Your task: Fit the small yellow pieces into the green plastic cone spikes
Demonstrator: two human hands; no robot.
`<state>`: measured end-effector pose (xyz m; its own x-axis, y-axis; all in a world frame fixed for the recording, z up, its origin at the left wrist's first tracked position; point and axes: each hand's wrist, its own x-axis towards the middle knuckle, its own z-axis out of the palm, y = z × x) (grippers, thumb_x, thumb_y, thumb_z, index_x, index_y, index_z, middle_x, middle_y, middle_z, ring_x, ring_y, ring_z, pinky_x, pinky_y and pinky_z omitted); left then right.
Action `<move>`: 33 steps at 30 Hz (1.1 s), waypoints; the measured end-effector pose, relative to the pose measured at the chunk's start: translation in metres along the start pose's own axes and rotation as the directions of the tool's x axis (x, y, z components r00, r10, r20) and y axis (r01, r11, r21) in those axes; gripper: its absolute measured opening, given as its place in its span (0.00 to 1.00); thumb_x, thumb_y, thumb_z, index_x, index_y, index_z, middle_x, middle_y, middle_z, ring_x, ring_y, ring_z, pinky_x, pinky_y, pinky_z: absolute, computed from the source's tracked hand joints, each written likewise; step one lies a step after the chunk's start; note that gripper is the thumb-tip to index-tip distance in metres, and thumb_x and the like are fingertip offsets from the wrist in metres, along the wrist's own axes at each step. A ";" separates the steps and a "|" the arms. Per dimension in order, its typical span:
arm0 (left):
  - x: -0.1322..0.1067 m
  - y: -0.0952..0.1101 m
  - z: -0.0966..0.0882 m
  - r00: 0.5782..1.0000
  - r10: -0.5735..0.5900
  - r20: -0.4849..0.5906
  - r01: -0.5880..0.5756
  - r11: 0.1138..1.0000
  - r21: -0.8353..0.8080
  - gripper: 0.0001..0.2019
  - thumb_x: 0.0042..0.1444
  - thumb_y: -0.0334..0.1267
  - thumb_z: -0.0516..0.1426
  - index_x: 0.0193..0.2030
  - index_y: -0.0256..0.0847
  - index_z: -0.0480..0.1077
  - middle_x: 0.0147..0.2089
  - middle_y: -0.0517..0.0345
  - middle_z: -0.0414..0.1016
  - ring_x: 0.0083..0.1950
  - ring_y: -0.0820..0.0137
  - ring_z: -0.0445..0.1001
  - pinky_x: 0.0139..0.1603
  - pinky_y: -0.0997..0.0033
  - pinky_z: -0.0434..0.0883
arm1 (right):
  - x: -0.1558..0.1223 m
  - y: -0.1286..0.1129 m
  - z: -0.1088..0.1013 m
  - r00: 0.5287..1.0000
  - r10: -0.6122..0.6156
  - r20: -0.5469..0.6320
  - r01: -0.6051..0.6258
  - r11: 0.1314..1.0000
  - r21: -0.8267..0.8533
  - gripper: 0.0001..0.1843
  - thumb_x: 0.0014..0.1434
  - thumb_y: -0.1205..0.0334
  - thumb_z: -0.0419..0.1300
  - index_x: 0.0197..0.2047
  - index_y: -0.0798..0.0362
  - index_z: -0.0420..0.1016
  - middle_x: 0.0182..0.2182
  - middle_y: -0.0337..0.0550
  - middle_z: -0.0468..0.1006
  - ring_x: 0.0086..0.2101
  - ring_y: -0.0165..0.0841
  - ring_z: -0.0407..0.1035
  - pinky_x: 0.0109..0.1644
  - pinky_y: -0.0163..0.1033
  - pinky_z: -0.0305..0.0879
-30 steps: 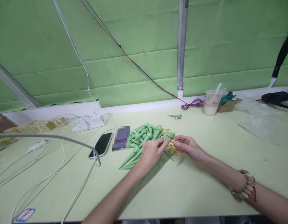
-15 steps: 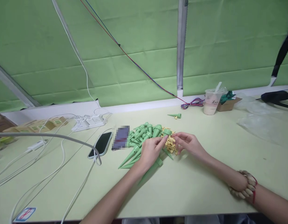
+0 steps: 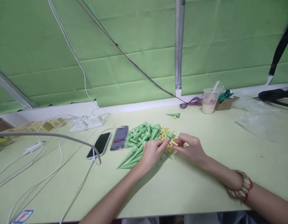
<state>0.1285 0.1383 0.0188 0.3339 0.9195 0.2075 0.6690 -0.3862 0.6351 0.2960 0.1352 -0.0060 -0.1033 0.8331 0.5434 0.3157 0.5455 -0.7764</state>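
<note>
My left hand (image 3: 153, 152) is closed around a green plastic watering spike (image 3: 170, 135), its wide collar showing past my thumb and its pointed end below my palm. My right hand (image 3: 191, 146) pinches a small yellow plastic valve (image 3: 174, 142) beside that collar; whether the two parts touch, I cannot tell. Left of and behind my left hand lies a heap of green spikes (image 3: 140, 133), points toward several sides. Many loose yellow valves (image 3: 166, 129) are spread under and behind my fingertips. A single spike (image 3: 175, 115) with a yellow piece against it lies apart, farther back.
Two phones, a black-screened one (image 3: 102, 144) and a blurred one (image 3: 120, 137), lie left of the heap. A power strip (image 3: 88, 122) with white cables stands behind them. At the back right are a drink cup (image 3: 209, 102), a small cardboard box (image 3: 225, 103) and plastic bags (image 3: 253, 124).
My right hand has come closer to the green collar, and a yellow valve now shows between its fingers. The left hand keeps its grip on the spike. The view has shifted slightly.
</note>
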 end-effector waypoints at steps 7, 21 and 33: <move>0.002 -0.006 0.000 0.994 0.026 -0.103 -0.029 0.999 -0.027 0.26 0.58 0.55 0.45 0.18 0.35 0.58 0.17 0.63 0.49 0.21 0.78 0.49 0.25 0.76 0.48 | 0.006 0.000 -0.005 0.889 0.402 0.218 -0.446 0.869 0.215 0.33 0.45 0.42 0.61 0.44 0.62 0.68 0.32 0.47 0.68 0.29 0.25 0.64 0.26 0.29 0.66; -0.011 -0.004 0.010 0.961 0.215 -0.174 -0.165 0.950 0.266 0.22 0.59 0.54 0.44 0.42 0.39 0.68 0.20 0.59 0.65 0.22 0.72 0.63 0.24 0.73 0.53 | 0.006 0.014 -0.008 0.687 0.530 0.498 -0.719 0.596 0.357 0.32 0.39 0.43 0.66 0.39 0.62 0.70 0.28 0.45 0.65 0.25 0.20 0.59 0.25 0.25 0.61; -0.014 -0.002 0.002 0.988 0.094 -0.124 -0.091 0.995 0.030 0.23 0.61 0.53 0.38 0.51 0.39 0.61 0.21 0.59 0.67 0.23 0.66 0.67 0.28 0.69 0.59 | 0.017 0.013 0.009 0.731 0.489 0.475 -0.661 0.682 0.315 0.36 0.38 0.39 0.64 0.41 0.58 0.63 0.19 0.39 0.60 0.19 0.23 0.58 0.23 0.28 0.60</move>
<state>0.1243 0.1260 0.0131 0.3107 0.8809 0.3570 0.6556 -0.4706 0.5906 0.2897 0.1576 -0.0098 -0.3695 0.9195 -0.1344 -0.0134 -0.1498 -0.9886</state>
